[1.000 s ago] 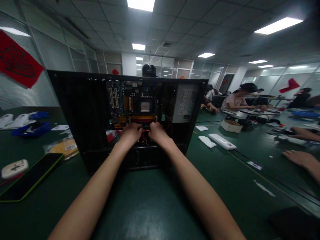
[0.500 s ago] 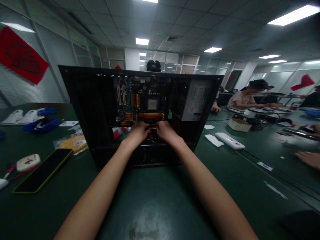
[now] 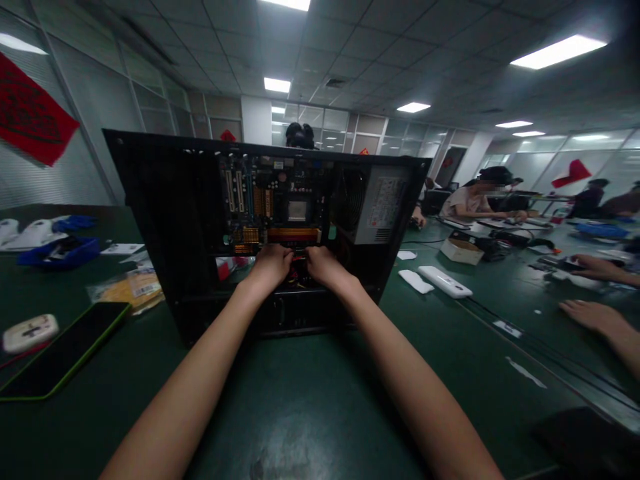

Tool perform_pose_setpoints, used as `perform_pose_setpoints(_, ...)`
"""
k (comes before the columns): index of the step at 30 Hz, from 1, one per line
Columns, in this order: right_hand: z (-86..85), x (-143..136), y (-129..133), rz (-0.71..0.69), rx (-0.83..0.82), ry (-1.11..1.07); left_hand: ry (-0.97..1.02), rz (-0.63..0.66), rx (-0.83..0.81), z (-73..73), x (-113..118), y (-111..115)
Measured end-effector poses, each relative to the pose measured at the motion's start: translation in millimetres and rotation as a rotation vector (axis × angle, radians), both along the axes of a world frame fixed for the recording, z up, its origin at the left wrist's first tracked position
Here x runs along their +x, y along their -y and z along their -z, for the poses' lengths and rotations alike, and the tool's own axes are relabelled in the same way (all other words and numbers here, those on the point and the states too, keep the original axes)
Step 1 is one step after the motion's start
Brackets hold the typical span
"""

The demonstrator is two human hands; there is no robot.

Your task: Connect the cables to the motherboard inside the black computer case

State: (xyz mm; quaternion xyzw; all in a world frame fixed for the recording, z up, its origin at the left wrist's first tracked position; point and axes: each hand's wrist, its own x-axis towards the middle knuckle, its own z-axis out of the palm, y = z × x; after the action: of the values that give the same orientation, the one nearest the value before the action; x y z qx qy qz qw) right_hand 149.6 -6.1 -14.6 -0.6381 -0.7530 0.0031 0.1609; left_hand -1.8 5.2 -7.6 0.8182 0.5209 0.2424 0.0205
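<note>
A black computer case (image 3: 160, 260) stands on the green table, its open side facing me. Inside it are a motherboard (image 3: 280, 183), a processor square (image 3: 297, 211), orange and red memory slots (image 3: 294, 235) and a grey power supply (image 3: 383, 207) at the upper right. Just below the memory slots, my left hand (image 3: 273, 262) and my right hand (image 3: 324, 263) are close together with bent, closed fingers. Thin red and dark cables (image 3: 299, 272) show between them. The fingertips are partly hidden, so what each hand pinches cannot be made out.
On the left lie a phone (image 3: 65, 347), a plastic bag (image 3: 133, 288) and a blue tray (image 3: 63, 253). To the right are a white power strip (image 3: 445, 281), a small box (image 3: 461, 249) and cables. Another person's hands (image 3: 593, 313) rest at the right edge.
The whole view has shifted, so the case and table items appear further left. My hands stay at the same spot in the case. More of the neighbouring person's hands shows at the right.
</note>
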Motion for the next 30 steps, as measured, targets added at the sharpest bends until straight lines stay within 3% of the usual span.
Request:
perform_pose_setpoints(8,2.3,1.1,-2.2,0.007,0.033,0.026,0.005,-0.02,0.016,6.8,-6.9,-8.3)
perform_pose_setpoints(24,0.9,0.8,-2.5,0.0,-0.073,0.0,-0.083,0.015,-0.048,-2.3,-3.8,1.1)
perform_pose_setpoints(30,4.3,0.8,-1.2,0.013,-0.089,-0.015,-0.092,0.024,-0.06,0.4,-4.7,-2.3)
